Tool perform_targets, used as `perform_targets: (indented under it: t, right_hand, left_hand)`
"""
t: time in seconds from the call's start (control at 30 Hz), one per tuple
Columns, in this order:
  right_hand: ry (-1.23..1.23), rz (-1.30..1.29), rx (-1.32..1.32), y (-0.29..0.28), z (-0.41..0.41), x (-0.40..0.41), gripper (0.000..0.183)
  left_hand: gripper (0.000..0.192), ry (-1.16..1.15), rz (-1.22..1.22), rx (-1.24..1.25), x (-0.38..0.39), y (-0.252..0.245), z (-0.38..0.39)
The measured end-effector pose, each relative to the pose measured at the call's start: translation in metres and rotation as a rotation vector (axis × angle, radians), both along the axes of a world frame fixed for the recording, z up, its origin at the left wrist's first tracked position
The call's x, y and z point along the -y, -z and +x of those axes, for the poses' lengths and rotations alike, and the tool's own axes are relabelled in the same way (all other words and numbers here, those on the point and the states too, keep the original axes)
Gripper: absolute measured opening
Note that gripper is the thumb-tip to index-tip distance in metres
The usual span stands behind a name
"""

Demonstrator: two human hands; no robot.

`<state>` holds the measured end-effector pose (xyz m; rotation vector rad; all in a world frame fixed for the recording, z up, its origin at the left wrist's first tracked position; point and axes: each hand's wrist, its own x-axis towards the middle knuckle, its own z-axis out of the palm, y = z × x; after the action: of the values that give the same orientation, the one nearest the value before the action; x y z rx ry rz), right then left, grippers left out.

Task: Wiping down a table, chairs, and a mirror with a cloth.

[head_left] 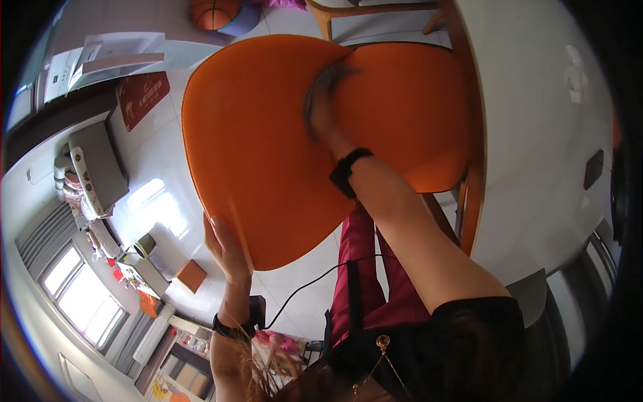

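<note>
An orange upholstered chair stands before me, its backrest point(241, 135) to the left and its seat point(402, 105) to the right. My left hand point(228, 246) holds the backrest by its lower left edge, thumb on the front face. Where backrest and seat meet, my right hand point(324, 113) presses a dark grey cloth point(329, 78) against the orange cover. Both the cloth and that hand are blurred, and most of the right fingers are hidden. Each wrist wears a black band.
A white table point(532, 151) with a wooden edge stands right of the seat, bearing a dark flat object point(594, 170). Another wooden-legged chair point(324, 22) and a basketball point(216, 14) in a bin are beyond. A black cable point(301, 287) runs from my left wrist across my legs.
</note>
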<state>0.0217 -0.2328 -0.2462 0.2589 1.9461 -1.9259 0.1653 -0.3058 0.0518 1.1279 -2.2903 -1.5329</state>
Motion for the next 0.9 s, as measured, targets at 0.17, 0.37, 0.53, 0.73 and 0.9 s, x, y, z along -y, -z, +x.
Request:
perform_targets:
  t: [0.17, 0.37, 0.53, 0.73, 0.9]
  right_hand:
    - [-0.047, -0.024, 0.038, -0.082, 0.088, 0.0, 0.051]
    - [-0.447, 0.0, -0.715, -0.218, 0.106, -0.013, 0.047]
    - [-0.058, -0.02, -0.83, -0.203, -0.01, 0.034, 0.046]
    - [0.364, -0.052, -0.711, -0.119, -0.078, 0.049, 0.048]
    - [0.219, 0.076, -0.751, -0.058, -0.046, 0.012, 0.049]
  left_hand:
    - [0.049, 0.001, -0.011, -0.006, 0.004, 0.009, 0.003]
    - [0.048, 0.009, 0.16, -0.11, 0.002, 0.008, 0.001]
    - [0.051, 0.018, 0.111, -0.028, -0.002, 0.004, -0.002]
    - [0.053, 0.019, 0.088, -0.047, 0.002, 0.006, -0.003]
    - [0.053, -0.049, 0.059, -0.008, 0.008, 0.001, 0.002]
